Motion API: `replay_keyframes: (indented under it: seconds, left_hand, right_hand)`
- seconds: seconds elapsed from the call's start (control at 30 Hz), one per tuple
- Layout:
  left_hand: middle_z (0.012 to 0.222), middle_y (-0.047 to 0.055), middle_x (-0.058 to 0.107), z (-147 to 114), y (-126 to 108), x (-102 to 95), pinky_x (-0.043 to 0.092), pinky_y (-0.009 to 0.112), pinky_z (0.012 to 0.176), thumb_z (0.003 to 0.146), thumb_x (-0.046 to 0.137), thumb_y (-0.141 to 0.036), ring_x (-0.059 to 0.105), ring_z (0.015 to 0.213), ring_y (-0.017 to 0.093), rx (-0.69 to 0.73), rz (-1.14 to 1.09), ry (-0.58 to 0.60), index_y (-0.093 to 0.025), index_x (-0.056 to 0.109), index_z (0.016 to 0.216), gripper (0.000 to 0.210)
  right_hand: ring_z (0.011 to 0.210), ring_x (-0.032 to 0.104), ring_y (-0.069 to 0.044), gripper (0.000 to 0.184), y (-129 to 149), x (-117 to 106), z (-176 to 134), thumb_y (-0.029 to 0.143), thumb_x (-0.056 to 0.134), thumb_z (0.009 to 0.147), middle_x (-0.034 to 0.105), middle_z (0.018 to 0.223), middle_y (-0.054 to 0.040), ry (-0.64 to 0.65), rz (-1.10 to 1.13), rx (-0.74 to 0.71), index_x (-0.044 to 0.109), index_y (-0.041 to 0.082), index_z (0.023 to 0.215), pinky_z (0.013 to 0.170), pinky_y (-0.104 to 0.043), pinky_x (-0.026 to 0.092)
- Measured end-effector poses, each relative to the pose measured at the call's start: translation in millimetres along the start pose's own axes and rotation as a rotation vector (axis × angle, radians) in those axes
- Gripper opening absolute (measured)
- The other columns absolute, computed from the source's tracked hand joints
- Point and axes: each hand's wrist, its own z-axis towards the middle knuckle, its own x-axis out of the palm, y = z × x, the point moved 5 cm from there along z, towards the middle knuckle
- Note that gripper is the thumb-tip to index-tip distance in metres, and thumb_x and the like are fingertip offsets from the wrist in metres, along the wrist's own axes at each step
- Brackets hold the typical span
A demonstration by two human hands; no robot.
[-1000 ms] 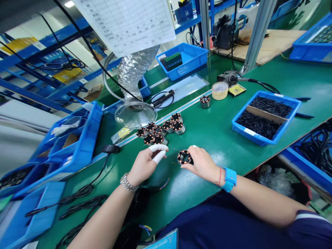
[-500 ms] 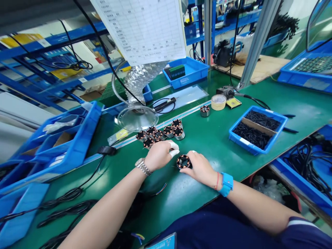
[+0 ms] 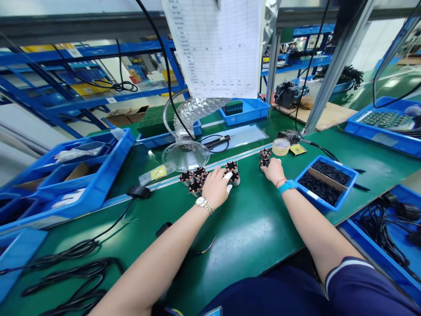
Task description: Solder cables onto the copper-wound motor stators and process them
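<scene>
My right hand [image 3: 273, 171] is closed round a motor stator [image 3: 264, 163], a small steel ring with copper windings and a black core. This stands directly in front of another stator [image 3: 265, 152] near the tape roll. My left hand [image 3: 216, 186], with white finger covers, reaches over a cluster of several stators [image 3: 196, 186]. Its thumb and forefinger are apart beside a stator [image 3: 234, 179] at the cluster's right side; whether they touch it is hard to tell. The palm hides part of the cluster.
A blue tray [image 3: 297, 179] of short black tubes sits to the right. Behind the stators are a clear fume hood [image 3: 186, 166] on a foil duct, a soldering iron [image 3: 217, 142] and a tape roll [image 3: 280, 147]. Black cables [image 3: 82, 252] lie at left.
My right hand has carried its stator away from the front middle to the far right, beside the lone stator. My left hand has moved forward onto the cluster, its fingers parting.
</scene>
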Motion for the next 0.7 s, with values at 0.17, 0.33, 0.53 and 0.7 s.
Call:
replay_keyframes:
  seconds: [0.17,0.33,0.53,0.7]
  left_hand:
    - [0.124,0.011,0.049,7.5,7.3,19.8,0.033,0.049,0.096,0.075,0.055,-0.021,0.033,0.121,0.031,-0.004,0.031,0.007,-0.019,0.058,0.108,0.032]
    - [0.128,0.007,0.047,10.5,6.9,21.5,0.026,0.048,0.103,0.077,0.055,-0.025,0.029,0.126,0.030,0.053,0.009,0.036,-0.019,0.067,0.087,0.017]
    - [0.108,0.007,0.060,-11.0,-25.6,12.3,0.034,0.043,0.096,0.076,0.053,-0.034,0.048,0.108,0.026,0.210,-0.159,0.212,-0.017,0.066,0.073,0.021]
    - [0.084,0.004,0.063,-35.8,-51.7,1.3,0.045,0.033,0.071,0.073,0.057,-0.042,0.057,0.076,0.020,0.213,-0.275,0.360,-0.020,0.065,0.077,0.024]
  right_hand:
    - [0.091,0.058,-0.024,0.053,2.9,-11.3,17.8,0.034,0.060,0.073,0.053,0.105,-0.0200,-0.031,-0.051,0.035,0.044,0.004,0.113,0.074,-0.031,0.046]
    - [0.096,0.057,-0.022,0.028,-10.6,-58.1,7.7,0.031,0.052,0.078,0.063,0.099,-0.0116,0.013,-0.153,-0.125,0.061,0.014,0.099,0.083,-0.029,0.041]
    - [0.083,0.061,-0.019,0.020,-85.3,-107.0,-28.2,0.025,0.050,0.076,0.069,0.084,-0.0061,0.162,-0.384,-0.145,0.069,0.020,0.081,0.078,-0.027,0.043]
    - [0.082,0.062,-0.020,0.022,-115.2,-92.2,-41.3,0.028,0.055,0.073,0.068,0.088,-0.0066,0.221,-0.479,-0.084,0.069,0.023,0.090,0.074,-0.028,0.045]
